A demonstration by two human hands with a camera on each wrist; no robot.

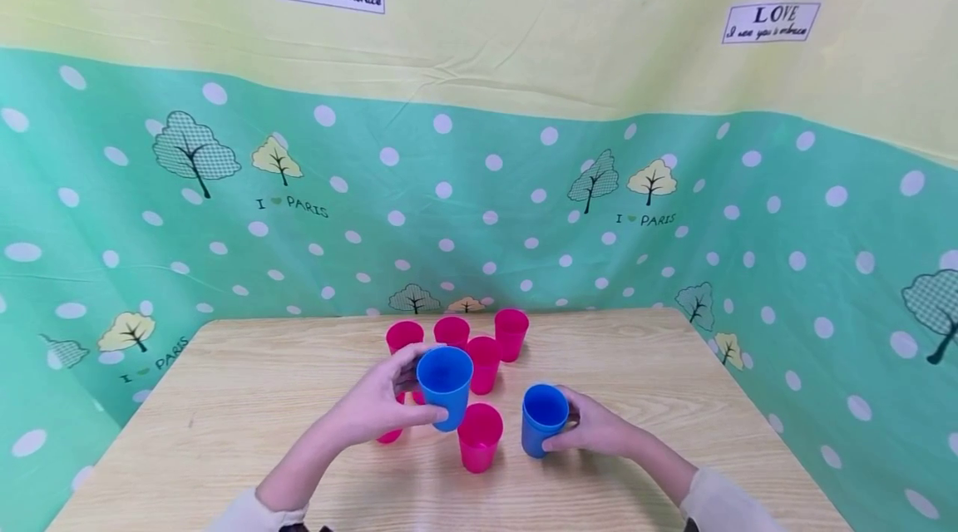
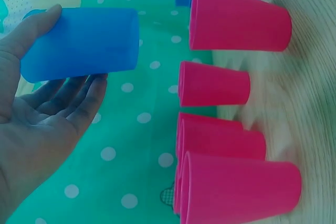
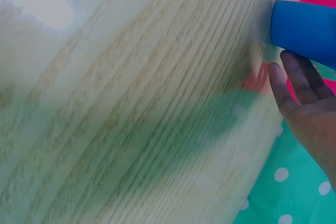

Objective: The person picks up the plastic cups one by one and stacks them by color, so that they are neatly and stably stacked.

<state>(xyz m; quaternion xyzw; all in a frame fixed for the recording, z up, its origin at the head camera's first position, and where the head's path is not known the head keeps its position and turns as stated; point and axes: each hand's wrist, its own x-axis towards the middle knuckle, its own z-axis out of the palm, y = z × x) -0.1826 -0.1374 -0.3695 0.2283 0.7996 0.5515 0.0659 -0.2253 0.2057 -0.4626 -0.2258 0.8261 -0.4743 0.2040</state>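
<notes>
My left hand (image 1: 377, 406) grips a blue plastic cup (image 1: 450, 401), mouth up, held above the group of pink cups. In the left wrist view the thumb lies on one side of this cup and the fingers on the other. Farther right, my right hand (image 1: 596, 430) holds another blue cup (image 1: 537, 439) upright, low over the table; its doubled rim looks like nested cups. Whether its base touches the wood I cannot tell. Between the two hands, nearer me, a pink cup (image 1: 479, 450) stands upright. Behind my left hand, some pink cups are partly hidden.
Several pink cups stand mouth up toward the back, among them one at the back right (image 1: 511, 339) and one in the middle (image 1: 485, 374). They share a light wooden table (image 1: 262, 399). A green dotted cloth (image 1: 359, 208) hangs behind and beside it.
</notes>
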